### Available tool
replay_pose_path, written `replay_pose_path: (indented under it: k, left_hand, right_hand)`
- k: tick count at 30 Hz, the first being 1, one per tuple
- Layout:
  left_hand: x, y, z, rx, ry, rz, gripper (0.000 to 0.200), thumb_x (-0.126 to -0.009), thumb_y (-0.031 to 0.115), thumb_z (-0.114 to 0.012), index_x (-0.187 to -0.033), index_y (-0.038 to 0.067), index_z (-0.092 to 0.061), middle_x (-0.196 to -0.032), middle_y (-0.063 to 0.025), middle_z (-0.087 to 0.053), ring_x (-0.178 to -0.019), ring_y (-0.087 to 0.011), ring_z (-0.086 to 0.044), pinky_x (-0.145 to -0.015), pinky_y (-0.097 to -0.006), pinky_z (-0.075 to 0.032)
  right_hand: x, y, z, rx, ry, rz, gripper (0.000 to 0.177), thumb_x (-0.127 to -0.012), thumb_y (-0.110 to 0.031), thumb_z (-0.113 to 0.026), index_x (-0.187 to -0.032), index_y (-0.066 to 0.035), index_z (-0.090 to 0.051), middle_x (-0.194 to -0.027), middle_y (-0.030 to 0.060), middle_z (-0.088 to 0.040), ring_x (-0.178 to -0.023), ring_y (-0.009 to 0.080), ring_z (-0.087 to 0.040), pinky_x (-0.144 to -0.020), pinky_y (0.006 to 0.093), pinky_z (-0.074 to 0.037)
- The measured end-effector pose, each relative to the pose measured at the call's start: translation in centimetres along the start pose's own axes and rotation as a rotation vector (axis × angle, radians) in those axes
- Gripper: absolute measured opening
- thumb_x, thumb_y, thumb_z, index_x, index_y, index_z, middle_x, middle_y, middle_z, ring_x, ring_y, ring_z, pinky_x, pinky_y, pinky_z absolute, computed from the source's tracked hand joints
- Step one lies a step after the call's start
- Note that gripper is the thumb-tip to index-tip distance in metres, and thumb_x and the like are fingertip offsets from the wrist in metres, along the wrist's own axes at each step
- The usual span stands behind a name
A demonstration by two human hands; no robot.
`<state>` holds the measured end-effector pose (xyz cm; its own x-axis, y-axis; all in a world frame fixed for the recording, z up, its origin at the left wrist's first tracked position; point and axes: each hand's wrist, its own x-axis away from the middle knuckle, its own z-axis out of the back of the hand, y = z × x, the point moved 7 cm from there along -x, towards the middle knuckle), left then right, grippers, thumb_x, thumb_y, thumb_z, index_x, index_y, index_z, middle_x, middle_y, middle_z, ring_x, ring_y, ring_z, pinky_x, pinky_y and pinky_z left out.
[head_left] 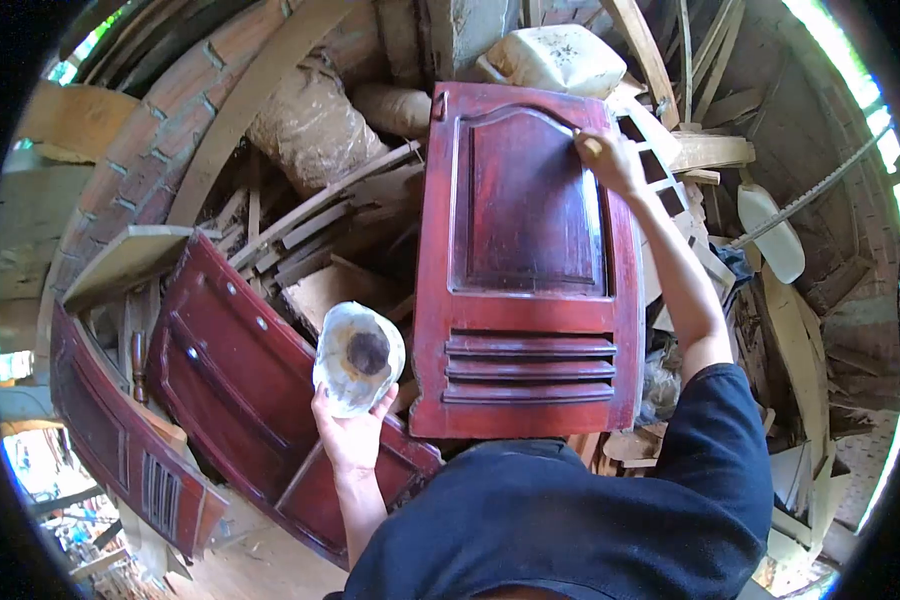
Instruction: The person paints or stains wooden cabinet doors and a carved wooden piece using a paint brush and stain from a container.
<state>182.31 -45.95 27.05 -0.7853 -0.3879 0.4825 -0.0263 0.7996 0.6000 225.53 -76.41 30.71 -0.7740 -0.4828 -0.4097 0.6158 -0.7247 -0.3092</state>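
Observation:
A dark red wooden door panel (pixel 530 200) with a raised arched field and several slats stands before me. My right hand (pixel 606 160) is closed against the upper right of the arched field, pinching something pale and small that I cannot make out clearly. Below and left of the panel, my left hand (pixel 353 430) holds a whitish cut-open container (pixel 338 345) from beneath, its fingers round the lower edge. Dark matter lies inside the container.
More red panels (pixel 230 350) lean at the left. Behind are scrap boards, a dusty sack (pixel 315 125) and a white plastic jug (pixel 560 60). A long white container (pixel 770 235) hangs at the right near a thin ridged rod.

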Motion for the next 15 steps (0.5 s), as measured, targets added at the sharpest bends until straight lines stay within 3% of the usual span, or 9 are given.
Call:
replay_pose_path:
  k: [1,2,3,4,5,8,10,12,15]
  left_hand:
    - [0.0,-0.1,0.1,0.015,0.039,-0.004,0.062,-0.092,0.050,-0.046,-0.143,0.017,-0.034,-0.143,-0.0088,-0.041,-0.126,-0.0307,-0.046,-0.094,-0.0540,-0.046]
    - [-0.1,-0.2,0.4,0.010,0.034,0.009,0.062,-0.091,0.051,-0.046,-0.143,0.018,-0.035,-0.143,-0.0087,-0.041,-0.126,-0.0304,-0.046,-0.094,-0.0539,-0.047]
    - [-0.2,-0.2,0.5,0.013,0.037,0.009,0.062,-0.091,0.051,-0.046,-0.143,0.019,-0.035,-0.143,-0.0085,-0.041,-0.126,-0.0303,-0.046,-0.093,-0.0537,-0.047]
    - [-0.4,-0.3,0.4,0.017,0.042,0.012,0.062,-0.091,0.051,-0.046,-0.143,0.019,-0.035,-0.143,-0.0083,-0.041,-0.126,-0.0302,-0.046,-0.093,-0.0535,-0.047]
    - [-0.5,-0.4,0.4,0.017,0.055,0.025,0.062,-0.090,0.050,-0.047,-0.143,0.020,-0.035,-0.143,-0.0079,-0.041,-0.126,-0.0300,-0.046,-0.094,-0.0539,-0.046]
    - [-1.2,-0.7,-0.1,-0.018,0.057,0.043,0.064,-0.090,0.053,-0.047,-0.143,0.020,-0.034,-0.145,-0.0071,-0.038,-0.128,-0.0327,-0.042,-0.097,-0.0574,-0.043]
    - [-1.8,-0.7,-0.9,-0.033,0.038,0.056,0.064,-0.089,0.052,-0.048,-0.143,0.020,-0.034,-0.145,-0.0075,-0.038,-0.128,-0.0332,-0.042,-0.097,-0.0582,-0.043]
    - [-2.0,-0.4,-1.6,-0.017,0.036,0.039,0.065,-0.089,0.052,-0.049,-0.144,0.020,-0.033,-0.145,-0.0084,-0.037,-0.128,-0.0335,-0.043,-0.097,-0.0583,-0.043]
    - [-1.9,0.3,-2.1,-0.031,0.048,0.027,0.065,-0.090,0.050,-0.047,-0.144,0.018,-0.033,-0.145,-0.0088,-0.038,-0.128,-0.0315,-0.043,-0.099,-0.0576,-0.041]
  right_hand:
    - [0.3,-0.3,-1.9,0.173,-0.094,-0.011,0.019,-0.075,-0.006,-0.061,-0.091,-0.012,-0.069,-0.087,0.0156,-0.068,-0.079,0.0331,-0.067,-0.066,0.0417,-0.054]
    - [0.8,-3.5,-2.4,0.393,-0.066,0.011,0.021,-0.071,-0.006,-0.063,-0.090,-0.012,-0.068,-0.086,0.0135,-0.066,-0.080,0.0299,-0.067,-0.066,0.0390,-0.055]
    - [1.4,-7.1,-2.9,0.458,-0.227,0.023,0.019,-0.072,-0.006,-0.063,-0.088,-0.013,-0.067,-0.088,0.0102,-0.064,-0.083,0.0277,-0.066,-0.066,0.0373,-0.056]
    - [2.5,-9.4,-3.8,0.304,-0.164,0.188,0.018,-0.072,-0.006,-0.064,-0.088,-0.013,-0.067,-0.088,0.0076,-0.061,-0.084,0.0266,-0.065,-0.068,0.0367,-0.056]
    - [3.0,-13.8,-1.7,0.099,-0.206,0.169,0.020,-0.072,-0.007,-0.064,-0.091,-0.012,-0.068,-0.095,0.0100,-0.063,-0.090,0.0264,-0.064,-0.071,0.0379,-0.056]
    - [3.8,-19.7,-1.7,-0.342,-0.308,0.238,0.023,-0.075,-0.009,-0.065,-0.096,-0.012,-0.070,-0.092,0.0142,-0.067,-0.076,0.0321,-0.068,-0.072,0.0403,-0.057]
    - [2.5,-19.7,-3.3,-0.603,-0.339,0.163,0.019,-0.077,-0.011,-0.065,-0.095,-0.013,-0.071,-0.089,0.0141,-0.068,-0.079,0.0288,-0.069,-0.071,0.0382,-0.057]
    - [0.2,-16.6,-4.6,-0.676,-0.320,-0.083,0.017,-0.079,-0.010,-0.064,-0.094,-0.013,-0.071,-0.086,0.0147,-0.069,-0.079,0.0260,-0.069,-0.070,0.0357,-0.056]
    - [-3.2,-8.4,-6.2,-0.668,-0.101,-0.149,0.017,-0.081,-0.009,-0.062,-0.095,-0.011,-0.071,-0.087,0.0119,-0.070,-0.079,0.0199,-0.069,-0.068,0.0341,-0.056]
